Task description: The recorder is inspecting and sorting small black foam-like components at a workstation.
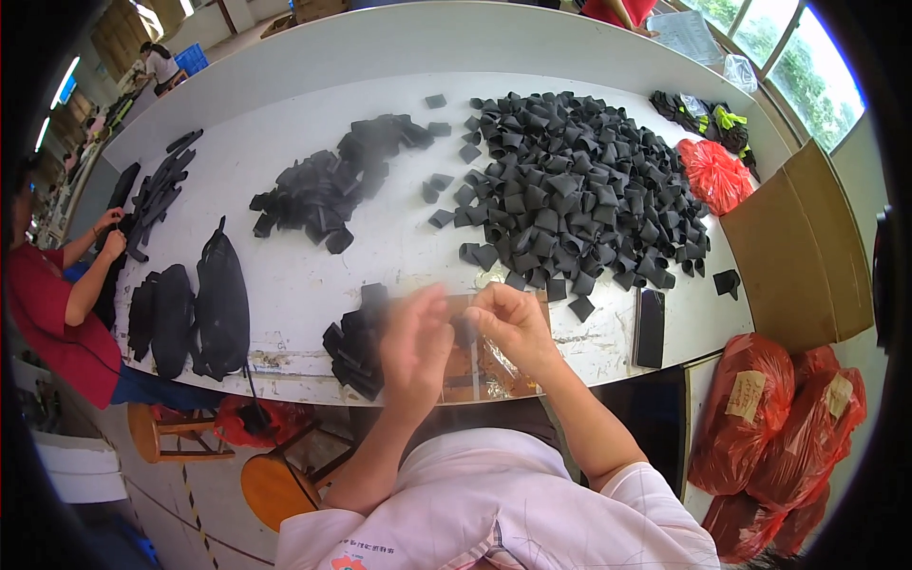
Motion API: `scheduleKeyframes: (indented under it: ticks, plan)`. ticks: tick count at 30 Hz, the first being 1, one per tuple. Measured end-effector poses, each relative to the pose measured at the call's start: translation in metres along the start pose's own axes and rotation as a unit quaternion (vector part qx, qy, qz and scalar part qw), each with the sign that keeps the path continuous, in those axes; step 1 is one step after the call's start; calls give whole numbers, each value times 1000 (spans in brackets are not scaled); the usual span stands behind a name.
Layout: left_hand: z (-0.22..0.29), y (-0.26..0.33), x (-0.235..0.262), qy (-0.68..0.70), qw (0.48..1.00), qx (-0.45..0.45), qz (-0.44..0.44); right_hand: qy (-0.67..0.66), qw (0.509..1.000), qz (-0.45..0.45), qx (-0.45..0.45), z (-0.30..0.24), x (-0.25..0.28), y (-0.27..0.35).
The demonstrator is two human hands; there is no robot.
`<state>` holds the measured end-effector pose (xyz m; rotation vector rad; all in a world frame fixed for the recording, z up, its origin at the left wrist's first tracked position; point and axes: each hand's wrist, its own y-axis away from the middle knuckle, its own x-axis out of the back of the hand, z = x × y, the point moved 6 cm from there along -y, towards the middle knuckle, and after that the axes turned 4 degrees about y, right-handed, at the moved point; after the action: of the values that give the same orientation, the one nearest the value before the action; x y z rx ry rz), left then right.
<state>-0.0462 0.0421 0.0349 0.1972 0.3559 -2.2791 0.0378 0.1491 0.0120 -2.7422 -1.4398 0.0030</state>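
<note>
My left hand (418, 347) is over the near edge of the table, smeared by motion, so its fingers do not read clearly. Close beside it, my right hand (514, 326) is closed, thumb and fingers pressed together. A small dark patch shows between the two hands; whether it is held cannot be made out. Below them lies a brown board (463, 372) with clear tape-like strips. Left of my left hand is a small pile of flat black fabric pieces (353, 356). Beyond my right hand spreads a large heap of folded black fabric loops (579, 190).
Another black pile (318, 190) lies mid-table. Black bundles (220, 304) stand left, near a person in a red shirt (71, 313). A dark phone-like slab (650, 328), red bag (714, 176) and cardboard box (803, 247) are right; filled red bags (774, 446) sit below.
</note>
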Motion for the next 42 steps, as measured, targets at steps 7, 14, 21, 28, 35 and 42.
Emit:
scheduleKeyframes:
  ticks: [7,14,21,28,35,42]
  plan:
    - [16,-4,-7,-84,988,-80,-100,226,946,97,212,-49,0,26]
    - [-11,-1,13,255,964,70,7,325,905,121,247,-65,-10,25]
    - [-26,9,10,307,945,110,-10,263,933,106,221,-39,-7,21]
    - [-6,-4,11,64,997,27,-15,272,929,112,225,-41,-7,20]
    - [33,-12,-10,-218,954,-162,-124,166,970,35,172,-35,3,12]
    - [11,-3,10,-145,980,-122,-56,266,934,33,236,-47,-11,15]
